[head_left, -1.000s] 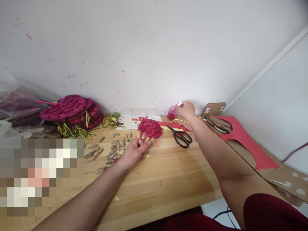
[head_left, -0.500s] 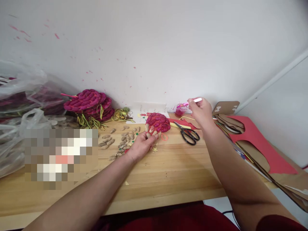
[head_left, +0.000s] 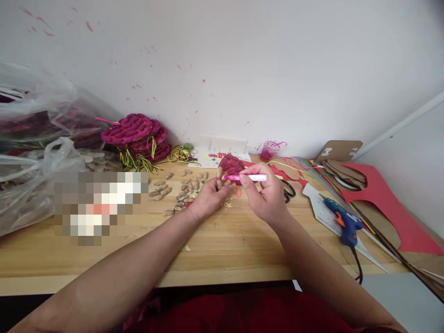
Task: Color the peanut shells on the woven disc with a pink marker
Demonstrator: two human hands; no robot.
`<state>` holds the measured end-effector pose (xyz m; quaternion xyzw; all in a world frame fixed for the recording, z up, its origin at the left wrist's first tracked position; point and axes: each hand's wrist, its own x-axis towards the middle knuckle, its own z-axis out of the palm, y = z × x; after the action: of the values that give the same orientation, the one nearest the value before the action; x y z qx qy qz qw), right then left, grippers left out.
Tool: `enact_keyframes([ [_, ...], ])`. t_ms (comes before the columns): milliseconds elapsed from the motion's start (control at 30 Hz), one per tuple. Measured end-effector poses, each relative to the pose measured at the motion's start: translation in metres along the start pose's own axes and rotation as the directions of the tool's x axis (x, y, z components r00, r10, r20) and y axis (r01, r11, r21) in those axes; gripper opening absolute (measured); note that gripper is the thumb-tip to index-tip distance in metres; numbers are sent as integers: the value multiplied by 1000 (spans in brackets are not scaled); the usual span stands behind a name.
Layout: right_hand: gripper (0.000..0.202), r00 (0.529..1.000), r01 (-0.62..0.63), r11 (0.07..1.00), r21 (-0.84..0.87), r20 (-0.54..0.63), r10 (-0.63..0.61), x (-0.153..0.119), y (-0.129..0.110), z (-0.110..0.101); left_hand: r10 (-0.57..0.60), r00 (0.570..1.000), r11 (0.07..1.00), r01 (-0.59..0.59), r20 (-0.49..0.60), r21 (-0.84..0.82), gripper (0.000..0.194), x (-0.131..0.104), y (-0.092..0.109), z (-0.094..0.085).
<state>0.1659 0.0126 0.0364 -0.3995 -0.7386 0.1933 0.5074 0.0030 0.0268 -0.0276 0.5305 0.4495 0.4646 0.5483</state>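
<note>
My left hand (head_left: 209, 200) is closed on the near edge of a round peanut-covered piece (head_left: 231, 163). Most of its peanuts are magenta, while those by my fingers are bare tan. A paintbrush (head_left: 257, 177) with a white handle and pink-smeared front is pinched in my right hand (head_left: 266, 196). Its tip meets the unpainted peanuts, or lies just over them. Behind stands a clear cup (head_left: 269, 151) of magenta paint against the wall. Black-handled scissors (head_left: 290, 190) lie partly hidden behind my right hand.
Loose peanuts (head_left: 187, 186) lie left of my left hand. Further left are a stack of magenta peanut discs (head_left: 137, 132) and plastic bags (head_left: 31, 185). A blue glue gun (head_left: 347, 224) lies on the right, beside cut red card (head_left: 391, 208) and cardboard.
My right hand has brought the brush from the paint cup leftward and nearer, to the peanut piece. My left hand keeps its hold. The view has shifted, and the glue gun now shows.
</note>
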Motion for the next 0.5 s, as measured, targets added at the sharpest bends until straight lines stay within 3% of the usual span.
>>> enact_keyframes([
  [200, 7, 993, 110, 994, -20, 42, -109, 0, 4, 4, 54, 996, 984, -42, -69, 175, 42, 0, -4, -1],
  [500, 4, 979, 202, 973, -115, 21, -201, 0, 6, 3, 116, 993, 976, -113, -1, 188, 30, 2, -3, 0],
])
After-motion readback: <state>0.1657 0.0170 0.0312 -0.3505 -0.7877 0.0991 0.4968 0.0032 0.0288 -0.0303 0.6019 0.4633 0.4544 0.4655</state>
